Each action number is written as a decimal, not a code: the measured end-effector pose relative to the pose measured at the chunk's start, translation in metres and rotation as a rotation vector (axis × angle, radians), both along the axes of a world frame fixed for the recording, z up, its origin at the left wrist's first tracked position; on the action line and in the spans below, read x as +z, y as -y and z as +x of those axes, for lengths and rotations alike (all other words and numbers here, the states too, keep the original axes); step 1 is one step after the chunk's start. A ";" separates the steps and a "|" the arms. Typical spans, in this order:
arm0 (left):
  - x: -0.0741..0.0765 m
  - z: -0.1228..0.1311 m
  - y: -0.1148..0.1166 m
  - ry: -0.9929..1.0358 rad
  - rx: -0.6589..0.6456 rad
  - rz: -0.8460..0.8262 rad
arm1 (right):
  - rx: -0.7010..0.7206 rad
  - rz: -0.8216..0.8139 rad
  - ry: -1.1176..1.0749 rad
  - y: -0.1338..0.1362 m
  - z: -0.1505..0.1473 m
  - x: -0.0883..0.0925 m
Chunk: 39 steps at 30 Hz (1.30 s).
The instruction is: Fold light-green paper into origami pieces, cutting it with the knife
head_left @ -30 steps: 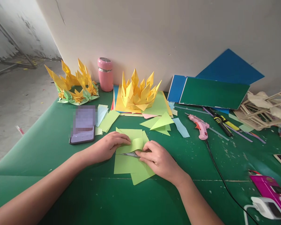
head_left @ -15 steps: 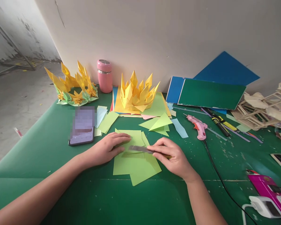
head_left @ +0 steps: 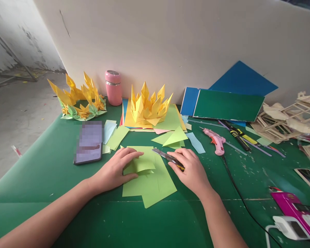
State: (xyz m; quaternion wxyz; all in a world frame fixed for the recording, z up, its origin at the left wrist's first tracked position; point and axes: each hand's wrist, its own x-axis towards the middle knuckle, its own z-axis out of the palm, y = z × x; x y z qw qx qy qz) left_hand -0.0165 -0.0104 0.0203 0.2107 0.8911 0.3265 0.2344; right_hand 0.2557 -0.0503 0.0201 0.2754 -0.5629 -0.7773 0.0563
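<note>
My right hand (head_left: 189, 168) grips a utility knife (head_left: 169, 157), its metal blade out and pointing up-left above the green paper. The black and yellow handle is partly hidden by my fingers. My left hand (head_left: 120, 167) holds down a folded green paper (head_left: 141, 165) at its left side, with the fingers across the top and the thumb lower down. The paper's lower edge is lifted a little. Beneath it, larger green sheets (head_left: 157, 191) overlap on the green table (head_left: 113, 224).
Behind stand a yellow paper crown (head_left: 151, 110) on stacked coloured paper, a pink flask (head_left: 113, 88) and a flower-trimmed crown (head_left: 84, 110). A phone (head_left: 89, 143) lies left. Rightward are a corded pink glue gun (head_left: 215, 141), another knife (head_left: 239, 137), boards (head_left: 228, 105) and a wooden stick model (head_left: 286, 117).
The knife blade has moved from across the folded paper to the right and up, off its edge. My left hand stays on the paper, whose lower edge now lifts. The view shifted slightly.
</note>
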 end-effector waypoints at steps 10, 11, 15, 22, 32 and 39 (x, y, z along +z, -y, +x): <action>-0.001 0.003 -0.001 0.064 0.014 0.090 | 0.139 -0.235 -0.601 0.010 -0.062 -0.002; -0.001 0.003 -0.001 0.065 0.017 0.085 | 0.117 -0.225 -0.634 0.010 -0.065 -0.003; -0.002 0.003 0.000 0.086 0.057 0.052 | 0.041 -0.132 -0.683 0.007 -0.067 -0.006; 0.001 0.005 -0.003 0.199 0.242 0.115 | -0.035 -0.015 -0.624 0.002 -0.047 -0.004; 0.008 -0.004 -0.012 0.049 0.453 0.387 | -0.301 0.319 -0.103 -0.010 0.012 -0.005; -0.001 -0.015 -0.022 -0.254 0.549 0.428 | -0.442 0.326 0.072 -0.008 0.011 -0.005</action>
